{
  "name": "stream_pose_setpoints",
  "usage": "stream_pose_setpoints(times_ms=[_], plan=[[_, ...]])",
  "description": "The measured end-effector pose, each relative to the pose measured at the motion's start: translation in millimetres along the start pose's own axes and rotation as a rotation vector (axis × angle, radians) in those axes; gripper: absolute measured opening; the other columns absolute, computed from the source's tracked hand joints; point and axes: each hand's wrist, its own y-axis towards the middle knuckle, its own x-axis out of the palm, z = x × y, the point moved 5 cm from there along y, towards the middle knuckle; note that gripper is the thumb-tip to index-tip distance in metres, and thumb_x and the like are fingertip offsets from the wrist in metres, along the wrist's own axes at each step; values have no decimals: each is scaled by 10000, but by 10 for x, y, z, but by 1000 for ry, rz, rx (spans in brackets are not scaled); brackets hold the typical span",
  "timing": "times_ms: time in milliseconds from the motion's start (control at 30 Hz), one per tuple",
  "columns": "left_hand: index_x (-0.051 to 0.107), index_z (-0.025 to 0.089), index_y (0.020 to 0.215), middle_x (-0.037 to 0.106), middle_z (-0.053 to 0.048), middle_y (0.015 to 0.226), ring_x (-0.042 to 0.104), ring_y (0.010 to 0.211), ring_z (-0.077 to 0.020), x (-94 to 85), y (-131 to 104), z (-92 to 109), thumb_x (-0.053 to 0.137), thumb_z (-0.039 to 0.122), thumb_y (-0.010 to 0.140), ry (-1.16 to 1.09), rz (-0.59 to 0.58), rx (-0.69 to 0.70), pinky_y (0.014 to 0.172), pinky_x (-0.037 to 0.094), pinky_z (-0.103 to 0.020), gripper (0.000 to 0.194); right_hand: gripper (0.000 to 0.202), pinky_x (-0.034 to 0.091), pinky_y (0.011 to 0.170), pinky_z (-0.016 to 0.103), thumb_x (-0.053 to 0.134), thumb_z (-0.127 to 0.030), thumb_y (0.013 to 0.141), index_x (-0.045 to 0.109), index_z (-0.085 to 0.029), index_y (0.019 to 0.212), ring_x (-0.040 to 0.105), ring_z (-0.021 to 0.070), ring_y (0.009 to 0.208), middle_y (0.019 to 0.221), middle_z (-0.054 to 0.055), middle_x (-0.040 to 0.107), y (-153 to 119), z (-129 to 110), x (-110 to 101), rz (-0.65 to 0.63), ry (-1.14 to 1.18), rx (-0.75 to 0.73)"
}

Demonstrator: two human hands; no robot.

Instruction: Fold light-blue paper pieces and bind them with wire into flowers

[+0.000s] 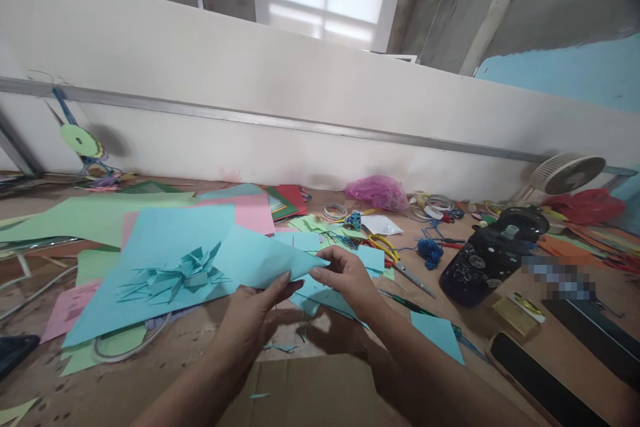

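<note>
Pinching blue paper (267, 255) two-handed.
My left grip (265, 300) holds its lower edge, thumb on top; my right grip (345, 277), fingers curled, nips its pointed tip.

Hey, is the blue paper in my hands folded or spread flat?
Folded, by its look: the blue paper tapers to a sharp point at your right hand; your left hand pinches its lower edge.
</note>
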Motion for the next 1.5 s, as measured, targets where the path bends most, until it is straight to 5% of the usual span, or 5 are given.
stream_pose_setpoints(times_ms=[267, 600, 1500], plan=[[718, 103, 969, 754, -186, 990, 683, 995, -347, -36, 17, -36, 828, 368, 624, 49, 22, -40, 610, 583, -331, 449, 275, 386, 539, 239, 766, -403, 664, 628, -169, 704, 501, 113, 548, 627, 2, 652, 4, -26, -25, 47, -30, 21], [722, 114, 984, 759, -175, 978, 668, 1045, -331, -60, 40, -64, 815, 368, 655, 41, -14, -15, 654, 591, -315, 426, 257, 366, 496, 225, 772, -364, 655, 615, -161, 647, 486, 98, 503, 575, -2, 638, 0, -44, -32, 76, -14, 27], [739, 111, 910, 767, -170, 919, 717, 854, -327, -12, -3, 36, 829, 370, 583, 97, 35, 37, 546, 583, -330, 426, 277, 381, 489, 235, 788, -380, 627, 608, -170, 636, 509, 111, 497, 552, 0, 638, 15, 17, -23, 56, 19, 37]])
